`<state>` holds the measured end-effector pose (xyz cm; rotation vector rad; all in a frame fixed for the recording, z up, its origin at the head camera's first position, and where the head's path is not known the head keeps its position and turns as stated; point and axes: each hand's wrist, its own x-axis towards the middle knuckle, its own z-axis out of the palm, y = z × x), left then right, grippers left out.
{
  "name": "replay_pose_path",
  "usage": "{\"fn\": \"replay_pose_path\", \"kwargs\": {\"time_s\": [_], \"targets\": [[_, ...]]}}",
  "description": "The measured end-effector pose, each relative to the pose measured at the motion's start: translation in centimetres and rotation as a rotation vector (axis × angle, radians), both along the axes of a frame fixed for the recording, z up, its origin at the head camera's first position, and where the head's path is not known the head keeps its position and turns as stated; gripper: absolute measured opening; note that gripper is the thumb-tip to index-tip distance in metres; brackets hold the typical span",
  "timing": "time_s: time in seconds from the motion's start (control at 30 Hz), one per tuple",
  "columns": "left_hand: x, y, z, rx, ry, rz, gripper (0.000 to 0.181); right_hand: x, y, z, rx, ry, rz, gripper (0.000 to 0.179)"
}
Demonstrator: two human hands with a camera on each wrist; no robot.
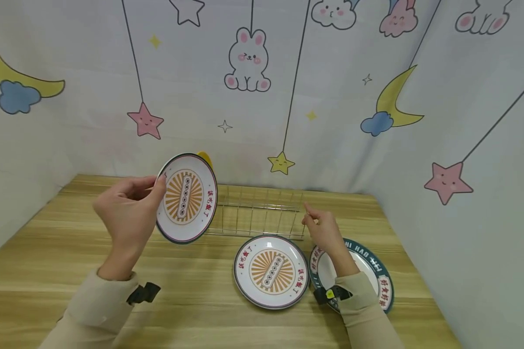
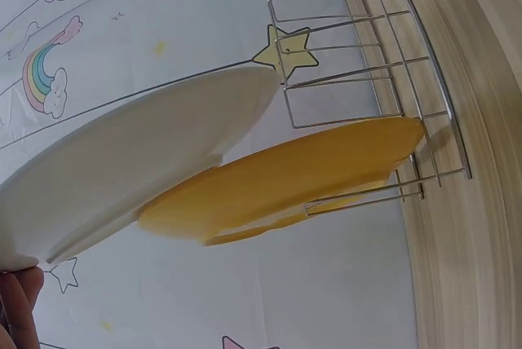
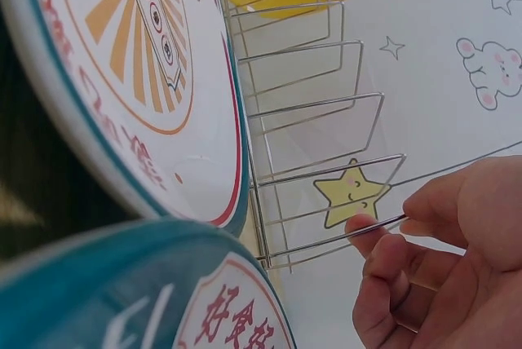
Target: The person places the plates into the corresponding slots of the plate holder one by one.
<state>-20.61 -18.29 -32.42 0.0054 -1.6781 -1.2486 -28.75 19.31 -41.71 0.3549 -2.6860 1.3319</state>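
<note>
- I watched the person's left hand (image 1: pixel 131 208) pinch a patterned plate (image 1: pixel 187 198) at its near-side edge, thumb on the printed face and fingers behind, probably to leave the rest of the rim free.
- That plate stood steeply tilted in the air, above the table (image 1: pixel 179 310) and by the left end of the wire rack (image 1: pixel 262 207); I judged the tilt suited the rack's narrow upright slots.
- The right hand (image 1: pixel 325 230) gripped the rack's right end wire between thumb and fingers, which I took as steadying, since so light a frame could slide or tip.
- A yellow dish (image 2: pixel 285 182) leaned on edge in the rack's left end, held up by the wires; I couldn't tell whether the lifted plate touched it.
- A second patterned plate (image 1: pixel 270 271) lay flat, face up, in front of the rack, seemingly within easy reach.
- Beside it, the green-rimmed plate (image 1: pixel 329 269) lay face up, partly hidden beneath the right forearm.
</note>
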Motion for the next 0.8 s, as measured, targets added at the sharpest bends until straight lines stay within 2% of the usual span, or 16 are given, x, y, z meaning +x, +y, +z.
{"fn": "replay_pose_path", "kwargs": {"time_s": [0.13, 0.37, 0.53, 0.8], "targets": [[-0.6, 0.3, -0.5, -0.011, 0.014, 0.007, 0.014, 0.0, 0.0, -0.1, -0.013, -0.017, -0.001, 0.042], [-1.0, 1.0, -1.0, -0.050, 0.010, 0.022, 0.018, 0.0, -0.1, 0.2, -0.015, -0.048, -0.007, 0.043], [-1.5, 1.5, -1.7, -0.075, 0.010, 0.029, 0.015, -0.1, -0.1, 0.1, -0.024, -0.060, -0.001, 0.044], [-2.2, 2.5, -2.3, -0.115, 0.066, -0.018, 0.007, -0.1, -0.1, 0.2, -0.028, -0.082, -0.001, 0.045]]}}
